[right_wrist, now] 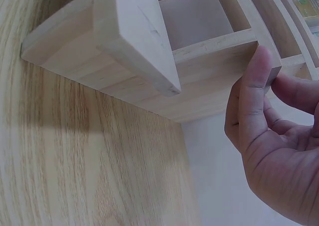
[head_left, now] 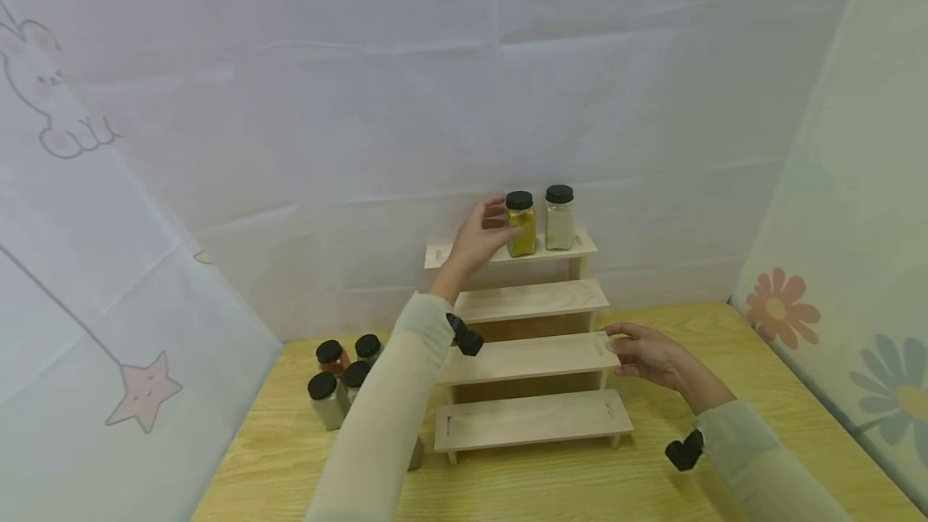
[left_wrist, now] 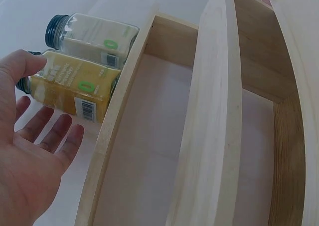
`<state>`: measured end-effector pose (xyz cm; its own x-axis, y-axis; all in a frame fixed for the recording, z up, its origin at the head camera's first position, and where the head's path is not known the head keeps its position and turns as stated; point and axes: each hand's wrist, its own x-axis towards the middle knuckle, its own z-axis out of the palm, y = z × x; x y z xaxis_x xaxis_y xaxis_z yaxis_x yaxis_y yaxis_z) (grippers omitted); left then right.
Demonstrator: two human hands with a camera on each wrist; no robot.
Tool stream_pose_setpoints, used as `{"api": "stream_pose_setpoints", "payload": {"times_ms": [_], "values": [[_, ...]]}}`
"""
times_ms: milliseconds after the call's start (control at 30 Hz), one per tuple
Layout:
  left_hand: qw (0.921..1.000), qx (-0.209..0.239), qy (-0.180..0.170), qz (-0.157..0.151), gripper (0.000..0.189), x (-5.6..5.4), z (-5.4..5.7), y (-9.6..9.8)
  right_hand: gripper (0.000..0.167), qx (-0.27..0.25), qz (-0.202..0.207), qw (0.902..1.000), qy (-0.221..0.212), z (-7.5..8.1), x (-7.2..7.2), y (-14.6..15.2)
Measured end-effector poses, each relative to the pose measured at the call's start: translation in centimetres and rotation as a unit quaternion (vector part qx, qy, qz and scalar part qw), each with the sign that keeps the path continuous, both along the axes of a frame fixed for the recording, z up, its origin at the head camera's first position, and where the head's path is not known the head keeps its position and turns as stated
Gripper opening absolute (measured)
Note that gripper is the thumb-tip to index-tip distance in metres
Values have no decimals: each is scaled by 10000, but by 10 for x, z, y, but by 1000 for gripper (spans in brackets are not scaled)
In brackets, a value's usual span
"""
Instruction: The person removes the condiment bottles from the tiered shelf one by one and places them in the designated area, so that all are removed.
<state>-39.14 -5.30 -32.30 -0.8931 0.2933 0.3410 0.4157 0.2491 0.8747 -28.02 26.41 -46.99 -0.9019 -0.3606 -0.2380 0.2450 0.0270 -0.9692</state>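
On the top tier of a stepped wooden shelf rack [head_left: 529, 358] stands a spice jar of yellow powder [head_left: 525, 221] with a black lid. Just right of it is a jar of pale powder [head_left: 559, 226]. My left hand [head_left: 478, 242] is beside the yellow jar. In the left wrist view its thumb lies over the jar near the lid, while the other fingers are spread below, apparently off the glass. My right hand [head_left: 652, 354] pinches the right end of the rack's second tier from the bottom, between thumb and fingers [right_wrist: 255, 94].
Several black-lidded jars, one with reddish contents [head_left: 333, 361], stand on the wooden table [head_left: 551, 486] left of the rack. My left forearm partly hides them. A pale cloth [head_left: 377, 103] hangs behind, with printed cloth at both sides.
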Motion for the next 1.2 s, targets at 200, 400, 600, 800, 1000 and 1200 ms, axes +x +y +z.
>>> {"api": "stream_pose_setpoints", "payload": {"times_ms": [200, 400, 600, 800, 1000, 1200], "values": [[10000, 47, -45, -15, 69, -4, -1, 7, 54, 2, 20, 10000, 21, 0, 2, 1], [10000, 70, 3, 35, 74, -6, -1, 13, 55, -11, 35, 10000, 19, -1, 2, 0], [9999, -14, -44, 145, 79, -7, -1, 15, 56, 23, 52, 10000, 61, -1, 0, -3], [9994, -100, -13, 343, 79, -9, -2, 15, 53, 12, 23, 10000, 8, -1, -1, -8], [9984, 53, 172, 537, 78, -8, -4, 13, 50, -80, 69, 9999, -8, -3, -2, -12], [9982, 186, 287, 485, 78, -1, 2, 5, 52, -61, 39, 10000, 11, -4, -3, -11]]}}
